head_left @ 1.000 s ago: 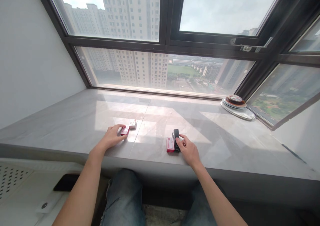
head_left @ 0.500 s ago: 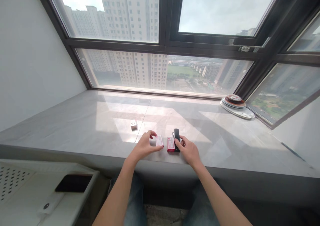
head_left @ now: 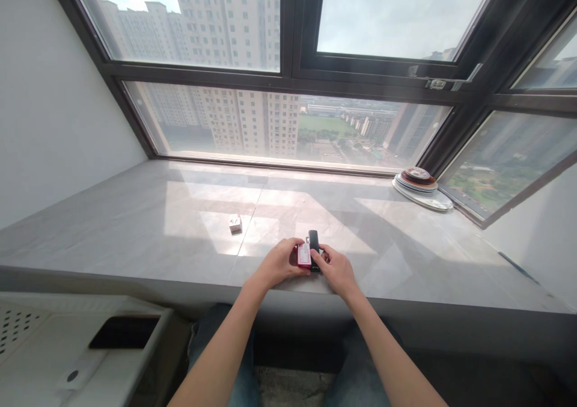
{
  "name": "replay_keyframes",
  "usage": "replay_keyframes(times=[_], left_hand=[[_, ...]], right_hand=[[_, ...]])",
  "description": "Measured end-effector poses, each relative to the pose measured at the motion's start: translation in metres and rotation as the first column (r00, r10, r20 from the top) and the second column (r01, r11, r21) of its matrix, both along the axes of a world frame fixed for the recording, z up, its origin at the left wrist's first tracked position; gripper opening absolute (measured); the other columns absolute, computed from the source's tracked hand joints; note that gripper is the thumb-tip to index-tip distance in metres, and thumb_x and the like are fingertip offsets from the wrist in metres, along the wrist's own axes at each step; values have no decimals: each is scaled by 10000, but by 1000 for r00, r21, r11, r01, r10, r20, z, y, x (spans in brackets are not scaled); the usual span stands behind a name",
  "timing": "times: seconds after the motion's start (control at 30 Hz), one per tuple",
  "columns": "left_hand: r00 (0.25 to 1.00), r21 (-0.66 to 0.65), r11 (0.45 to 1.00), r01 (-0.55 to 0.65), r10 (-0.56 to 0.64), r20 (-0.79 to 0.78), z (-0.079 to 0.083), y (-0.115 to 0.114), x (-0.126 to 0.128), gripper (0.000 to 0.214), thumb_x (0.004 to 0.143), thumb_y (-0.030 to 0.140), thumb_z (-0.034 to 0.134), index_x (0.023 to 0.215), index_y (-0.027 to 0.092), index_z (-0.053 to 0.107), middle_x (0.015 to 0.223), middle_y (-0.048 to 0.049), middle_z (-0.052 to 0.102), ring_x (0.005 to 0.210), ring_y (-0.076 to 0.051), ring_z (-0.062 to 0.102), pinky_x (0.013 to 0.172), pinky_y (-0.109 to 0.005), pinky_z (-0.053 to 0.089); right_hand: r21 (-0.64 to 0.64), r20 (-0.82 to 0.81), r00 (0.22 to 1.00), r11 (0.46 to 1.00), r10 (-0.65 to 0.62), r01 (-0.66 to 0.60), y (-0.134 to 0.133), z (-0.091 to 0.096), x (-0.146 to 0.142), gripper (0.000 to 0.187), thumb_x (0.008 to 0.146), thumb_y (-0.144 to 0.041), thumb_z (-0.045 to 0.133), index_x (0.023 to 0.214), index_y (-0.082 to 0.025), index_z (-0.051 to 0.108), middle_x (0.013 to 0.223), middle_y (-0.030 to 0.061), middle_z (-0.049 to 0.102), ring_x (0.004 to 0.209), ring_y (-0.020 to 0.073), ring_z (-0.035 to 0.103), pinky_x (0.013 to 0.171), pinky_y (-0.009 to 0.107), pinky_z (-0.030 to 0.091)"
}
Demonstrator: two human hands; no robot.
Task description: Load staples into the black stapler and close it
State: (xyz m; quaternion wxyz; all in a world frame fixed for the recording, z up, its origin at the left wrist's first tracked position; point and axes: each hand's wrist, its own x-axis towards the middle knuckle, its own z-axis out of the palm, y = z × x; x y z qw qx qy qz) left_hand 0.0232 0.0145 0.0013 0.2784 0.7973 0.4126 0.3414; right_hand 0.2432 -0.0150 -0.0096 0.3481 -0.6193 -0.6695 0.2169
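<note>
left hand point(head_left: 278, 264) pinches red box point(head_left: 303, 255); right hand point(head_left: 337, 270) touching

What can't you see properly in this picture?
Head view only:
- Print on the red box: too small to read.
- Whether a second box lies under it: hidden by the left hand.
- Black object: partly covered by the right hand.
- Small box: too small to identify.
</note>
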Motion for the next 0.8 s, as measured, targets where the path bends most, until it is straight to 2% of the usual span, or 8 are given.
replay_keyframes(times=[0.13,0.27,0.4,0.43,0.5,0.57,0.67,0.8], left_hand=[[999,18,1000,19,-18,-29,-3,4,6,766,636,559,920,1268,263,605,1144,-73,653,1032,-289,631,871,-407,525],[998,90,995,41,-36,-57,2,-1,0,927,615,586,927,1401,283,540,1304,-92,611,1192,-324,571,997,-442,495],[965,189,953,-235,252,-71,13,4,-48,519,955,603,599,1392,324,573,1318,-63,597,1244,-278,533,1110,-446,421],[912,186,903,-388,405,-68,17,9,-66,422,1035,564,452,1337,318,614,1249,-58,617,1204,-258,551,1097,-429,426],[666,133,677,-724,736,-124,22,25,-102,434,1068,536,344,1296,297,627,1138,-58,635,1125,-246,580,1008,-385,460],[545,93,565,-820,819,-178,24,42,-128,493,1060,536,352,1363,219,577,1043,-87,646,1047,-274,604,919,-394,461],[587,47,616,-786,768,-256,19,61,-134,488,1024,564,431,1324,225,615,885,-48,671,879,-257,643,802,-347,435],[721,45,768,-639,618,-312,3,65,-92,410,1001,595,463,1211,306,663,806,8,684,781,-217,655,723,-295,393]], right_hand=[[-15,20,999,999,44,-44,0,1,2,537,983,-686,445,1175,-271,726,707,-11,660,690,201,614,648,282,381],[-80,-59,995,993,84,-89,-4,4,9,684,986,-716,413,1448,-242,586,747,-16,656,732,207,624,688,295,413],[-144,-117,989,984,90,-106,-13,11,16,883,941,-742,500,1619,-194,361,791,-17,644,766,204,628,727,300,440],[-173,-102,990,978,101,-118,-15,13,17,947,906,-754,556,1631,-188,332,799,-16,642,768,206,630,719,299,441],[-237,-44,991,963,123,-130,-16,17,17,1089,820,-780,656,1648,-181,282,805,-13,645,764,215,636,680,294,431],[-274,36,990,954,140,-125,-14,20,14,1192,742,-797,721,1651,-179,260,828,1,663,781,232,647,649,290,414],[-250,177,975,964,131,-84,-11,21,6,1177,681,-779,776,1610,-205,337,916,43,708,869,273,672,664,294,405],[-218,313,945,976,91,-22,-10,20,-8,904,702,-742,768,1423,-255,520,929,58,738,866,304,696,668,309,393]])
